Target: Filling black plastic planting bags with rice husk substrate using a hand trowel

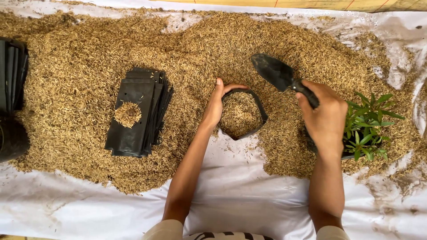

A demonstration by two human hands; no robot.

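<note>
My left hand (214,106) grips the left rim of an open black nursery bag (259,111) that stands filled with rice husk. My right hand (324,118) holds a black hand trowel (275,72) by its handle, the empty blade tilted over the husk just right of the bag. A wide heap of golden rice husk (80,66) covers the white sheet (240,191) around both hands.
A stack of flat black nursery bags (133,129) with a small husk pile on top lies at left. A green seedling in a black bag (367,126) stands beside my right wrist. More black bags (11,80) sit at the far left edge.
</note>
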